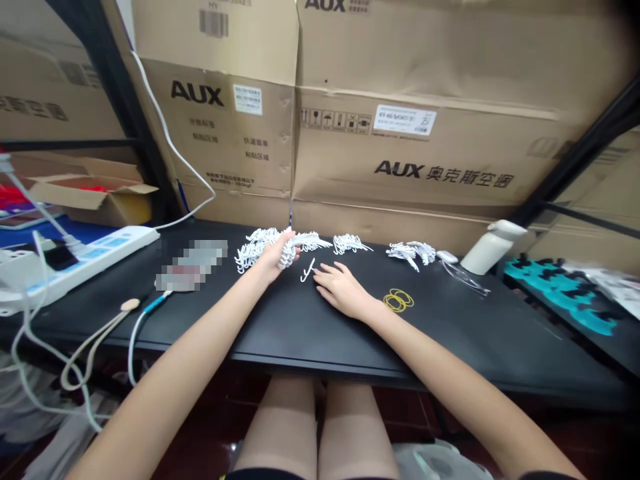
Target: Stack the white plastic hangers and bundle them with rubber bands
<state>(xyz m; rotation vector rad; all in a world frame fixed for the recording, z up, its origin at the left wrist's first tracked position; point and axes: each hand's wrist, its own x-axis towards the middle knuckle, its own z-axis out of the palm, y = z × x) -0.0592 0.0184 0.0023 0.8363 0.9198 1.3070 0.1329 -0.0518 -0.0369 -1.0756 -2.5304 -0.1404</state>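
Observation:
My left hand (275, 259) is closed around a bunch of white hooks (287, 255), beside a pile of similar hooks (247, 253) on the black table (310, 333). My right hand (340, 288) rests on the tabletop with its fingers spread and holds nothing. Just left of its fingertips lies a single white hook (308, 271). Behind the hands are more bunches, one near the middle (349, 244) and another farther right (411, 253). Yellow rubber bands (399, 301) lie to the right of my right hand.
A white power strip (115, 250), a cable and a blurred object (193, 265) are on the left. To the right are a white bottle (493, 247), glasses (465, 279) and turquoise items (560, 293). Large cardboard boxes (400, 153) stand behind the table.

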